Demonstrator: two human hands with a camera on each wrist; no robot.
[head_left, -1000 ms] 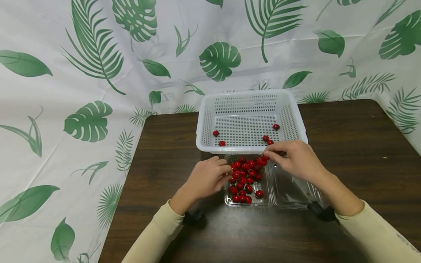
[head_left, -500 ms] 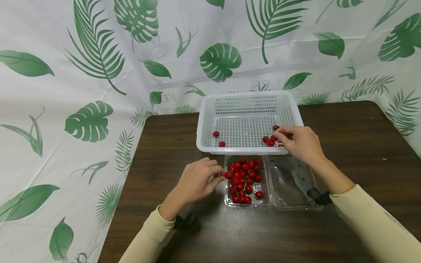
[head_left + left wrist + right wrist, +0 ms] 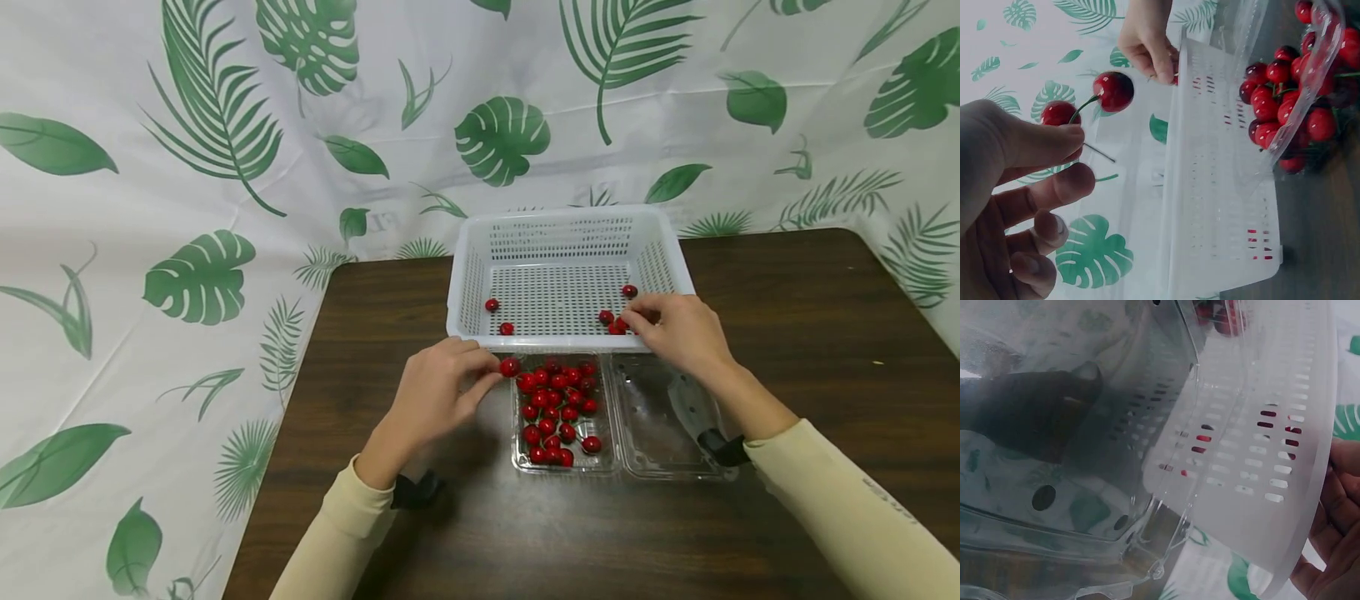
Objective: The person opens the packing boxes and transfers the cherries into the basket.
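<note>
Cherries (image 3: 1113,92) touch both hands (image 3: 438,387) (image 3: 681,330), left pinching stems (image 3: 1099,152)

The person wears long cream sleeves. In the head view the left sleeve (image 3: 341,533) comes in from seven o'clock and ends in a cuff marked by a seam or fold; the right sleeve (image 3: 840,512) comes in from four o'clock, with a small dark marking (image 3: 890,501) along its forearm, too small to read. A black wrist piece (image 3: 416,490) sits at the left cuff's three o'clock, a matching black piece (image 3: 723,448) at the right cuff's nine.
</note>
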